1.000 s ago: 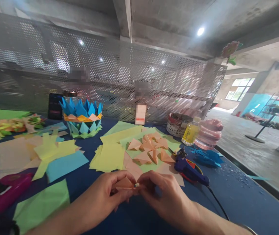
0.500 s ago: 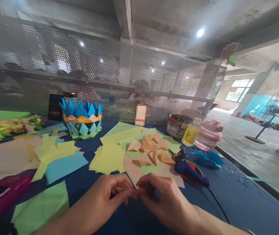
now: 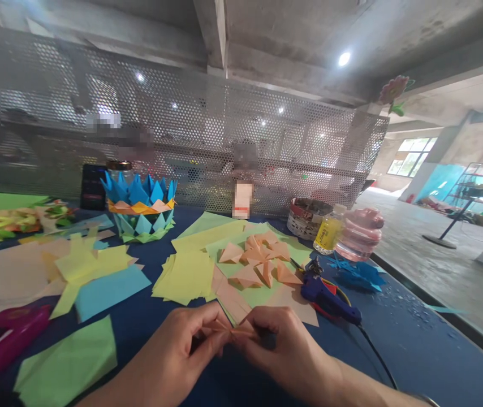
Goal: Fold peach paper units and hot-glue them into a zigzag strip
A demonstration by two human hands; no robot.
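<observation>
Both my hands meet low in the middle of the view over a dark blue table (image 3: 394, 350). My left hand (image 3: 177, 353) and my right hand (image 3: 284, 350) pinch a small folded peach paper piece (image 3: 228, 330) between their fingertips, mostly hidden by the fingers. Just beyond them lie several folded peach paper triangles (image 3: 258, 263) on a light green sheet, with a stack of yellow paper squares (image 3: 184, 274) to their left.
A blue glue gun (image 3: 324, 294) with a black cord lies right of the papers. A blue and orange origami bowl (image 3: 142, 206), a yellow bottle (image 3: 328, 232), a pink container (image 3: 358, 232) and a perforated metal screen (image 3: 182, 141) stand behind. Loose coloured sheets (image 3: 67, 271) and a magenta tool (image 3: 8, 339) lie left.
My hands have dropped slightly toward me and closed further around the peach piece, so less of it shows than a second ago.
</observation>
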